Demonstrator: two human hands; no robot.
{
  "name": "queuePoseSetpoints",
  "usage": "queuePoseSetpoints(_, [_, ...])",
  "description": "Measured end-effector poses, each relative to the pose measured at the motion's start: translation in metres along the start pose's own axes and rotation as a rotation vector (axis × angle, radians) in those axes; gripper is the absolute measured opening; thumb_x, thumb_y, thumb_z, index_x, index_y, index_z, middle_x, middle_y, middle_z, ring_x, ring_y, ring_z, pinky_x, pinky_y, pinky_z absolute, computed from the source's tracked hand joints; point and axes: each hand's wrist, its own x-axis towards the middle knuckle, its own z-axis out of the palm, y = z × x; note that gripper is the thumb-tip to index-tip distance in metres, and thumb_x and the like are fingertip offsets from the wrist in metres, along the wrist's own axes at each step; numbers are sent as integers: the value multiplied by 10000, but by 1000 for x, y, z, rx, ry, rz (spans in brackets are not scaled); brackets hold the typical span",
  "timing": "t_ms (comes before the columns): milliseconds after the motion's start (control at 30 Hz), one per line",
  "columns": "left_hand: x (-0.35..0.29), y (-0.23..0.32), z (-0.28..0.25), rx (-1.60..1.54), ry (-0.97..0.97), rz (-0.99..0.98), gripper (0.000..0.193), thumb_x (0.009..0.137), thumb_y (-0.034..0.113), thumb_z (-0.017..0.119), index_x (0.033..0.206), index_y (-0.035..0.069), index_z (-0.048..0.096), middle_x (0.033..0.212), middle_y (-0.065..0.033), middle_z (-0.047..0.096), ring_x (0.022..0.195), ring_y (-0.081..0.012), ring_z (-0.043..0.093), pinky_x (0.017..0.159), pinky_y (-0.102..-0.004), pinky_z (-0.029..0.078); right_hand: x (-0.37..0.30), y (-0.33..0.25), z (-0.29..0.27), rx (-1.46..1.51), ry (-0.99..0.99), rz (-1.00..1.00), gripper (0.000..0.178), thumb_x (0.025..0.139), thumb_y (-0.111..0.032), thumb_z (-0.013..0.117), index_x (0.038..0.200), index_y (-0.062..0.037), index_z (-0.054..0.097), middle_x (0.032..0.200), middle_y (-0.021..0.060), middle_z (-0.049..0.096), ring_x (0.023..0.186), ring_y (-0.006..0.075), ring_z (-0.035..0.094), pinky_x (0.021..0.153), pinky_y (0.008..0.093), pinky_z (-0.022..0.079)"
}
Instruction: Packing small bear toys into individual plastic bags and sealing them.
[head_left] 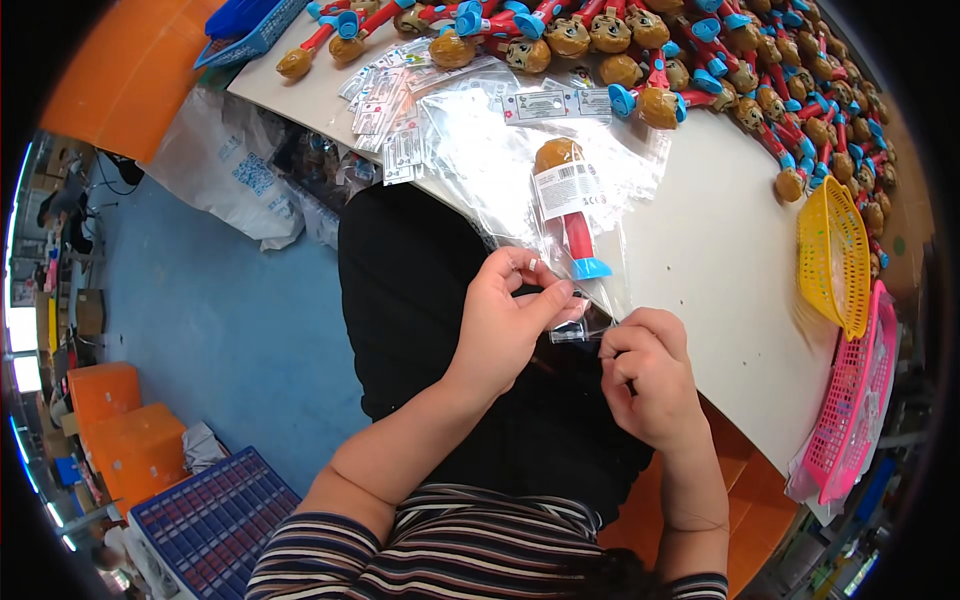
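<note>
Clear bag (575, 235) with a toy figure (570, 205) inside, lying on the bench (720, 260) at about twelve o'clock from the hands, open end hanging over the near edge. Toy with brown head away, red body and blue base toward the opening, white label across the front. Left hand (510, 325) closed in a pinch grip on the bag's mouth; right hand (645, 375) at four o'clock from it, fingers curled tight on the same flap. Likely sealing the flap: best done by keeping both pinches level, pulling the film flat so no crease forms, pressing from one end across to the other. Worth keeping the toy's base clear of the fold. Loose labels (395, 90) at eleven o'clock, a heap of unbagged toys (760, 70) at one o'clock, yellow basket (835, 255) and pink basket (855, 400) at three o'clock.
</note>
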Motion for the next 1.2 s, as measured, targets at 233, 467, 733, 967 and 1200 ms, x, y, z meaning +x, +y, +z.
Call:
queuePoseSetpoints(233, [-3,-2,0,-26,-13,-8,265,878,-67,608,1079,-24,441,954,-109,561,832,-212,682,757,-281,605,6,2,-4,-197,74,-3,339,661,66,723,849,-104,499,950,22,659,953,252,546,818,388,428])
queuePoseSetpoints(467, [-4,-3,2,-37,-20,-17,279,881,-60,612,1096,-24,438,953,-111,560,832,-218,684,752,-280,604,5,9,4,-278,41,-74,308,635,9,721,848,-103,528,906,10,627,949,218,566,841,388,420])
queuePoseSetpoints(733, [-2,-4,2,-33,-14,-9,258,879,-68,607,1074,-17,446,962,-111,557,836,-210,682,758,-280,605,5,11,6,-161,67,-8,398,547,102,703,785,-114,468,827,19,601,918,250,539,794,386,434])
queuePoseSetpoints(967, [-1,-4,3,-41,-6,-8,264,877,-73,607,1078,-20,443,966,-114,554,844,-210,678,769,-281,606,4,10,0,-113,120,48,378,559,58,708,822,-117,501,876,0,628,927,237,554,828,402,419])
queuePoseSetpoints(1200, [-2,-4,3,-39,-18,-20,272,877,-73,608,1084,-22,440,967,-116,552,850,-216,678,770,-287,605,7,10,-1,-168,12,26,333,650,65,735,823,-112,513,909,-7,673,1008,253,523,882,418,402])
